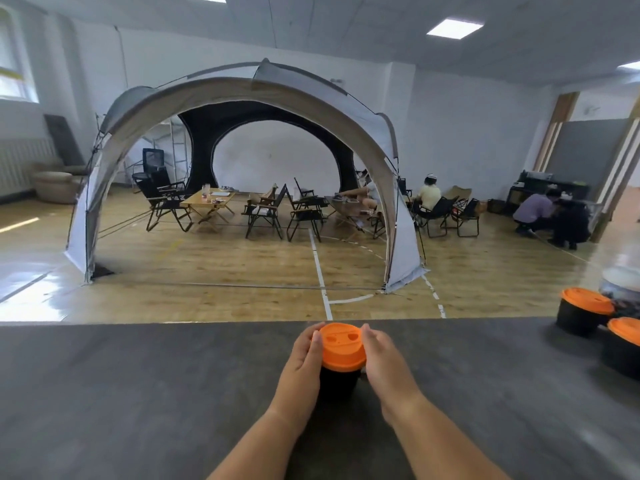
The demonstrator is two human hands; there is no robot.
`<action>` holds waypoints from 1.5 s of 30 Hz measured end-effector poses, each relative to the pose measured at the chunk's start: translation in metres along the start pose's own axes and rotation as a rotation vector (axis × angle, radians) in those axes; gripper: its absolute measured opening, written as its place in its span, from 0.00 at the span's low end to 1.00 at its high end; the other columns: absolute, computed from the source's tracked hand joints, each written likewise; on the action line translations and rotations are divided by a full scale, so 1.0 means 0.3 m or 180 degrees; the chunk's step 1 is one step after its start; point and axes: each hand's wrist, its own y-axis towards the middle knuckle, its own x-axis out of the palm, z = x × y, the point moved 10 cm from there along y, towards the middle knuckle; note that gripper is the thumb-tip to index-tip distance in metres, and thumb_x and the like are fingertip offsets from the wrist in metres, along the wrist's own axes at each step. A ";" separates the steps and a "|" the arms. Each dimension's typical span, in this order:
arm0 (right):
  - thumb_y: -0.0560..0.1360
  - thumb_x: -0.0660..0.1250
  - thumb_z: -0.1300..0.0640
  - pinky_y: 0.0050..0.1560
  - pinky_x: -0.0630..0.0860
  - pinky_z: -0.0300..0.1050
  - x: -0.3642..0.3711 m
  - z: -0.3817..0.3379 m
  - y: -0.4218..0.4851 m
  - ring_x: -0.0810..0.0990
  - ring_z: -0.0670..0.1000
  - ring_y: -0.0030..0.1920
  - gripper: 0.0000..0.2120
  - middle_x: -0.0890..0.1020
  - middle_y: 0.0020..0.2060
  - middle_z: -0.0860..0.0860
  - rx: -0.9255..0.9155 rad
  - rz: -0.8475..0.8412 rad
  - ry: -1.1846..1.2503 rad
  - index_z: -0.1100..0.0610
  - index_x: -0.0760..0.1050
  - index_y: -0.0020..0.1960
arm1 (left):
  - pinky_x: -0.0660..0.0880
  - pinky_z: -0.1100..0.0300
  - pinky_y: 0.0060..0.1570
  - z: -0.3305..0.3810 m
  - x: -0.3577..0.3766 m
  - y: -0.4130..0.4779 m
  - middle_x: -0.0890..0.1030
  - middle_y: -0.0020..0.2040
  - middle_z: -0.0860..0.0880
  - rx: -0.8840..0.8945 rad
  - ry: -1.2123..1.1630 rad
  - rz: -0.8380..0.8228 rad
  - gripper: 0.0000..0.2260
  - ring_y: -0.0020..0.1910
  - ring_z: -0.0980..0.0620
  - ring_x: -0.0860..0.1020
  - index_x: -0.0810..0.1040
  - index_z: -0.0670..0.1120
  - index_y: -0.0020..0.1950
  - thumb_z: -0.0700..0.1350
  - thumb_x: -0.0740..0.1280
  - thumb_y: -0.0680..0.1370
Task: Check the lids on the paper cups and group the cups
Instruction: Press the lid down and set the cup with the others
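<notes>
A black paper cup with an orange lid stands upright on the dark grey table, near its far edge. My left hand wraps the lid's left side, fingers curled over the rim. On the other side, my right hand presses against the lid's right edge. Two more black cups with orange lids stand close together at the far right, one behind the other.
A round white-topped container sits behind the two cups at the right edge. Beyond the table's far edge lies a wooden floor with a large domed tent, folding chairs and several people.
</notes>
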 end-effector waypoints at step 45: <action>0.84 0.48 0.47 0.47 0.68 0.35 0.015 0.034 -0.014 0.73 0.45 0.55 0.19 0.76 0.56 0.47 -0.0138 0.0447 0.0258 0.49 0.69 0.69 | 0.69 0.68 0.54 -0.014 0.012 0.034 0.75 0.58 0.58 0.0382 0.0396 -0.0049 0.15 0.58 0.58 0.74 0.68 0.62 0.60 0.62 0.52 0.76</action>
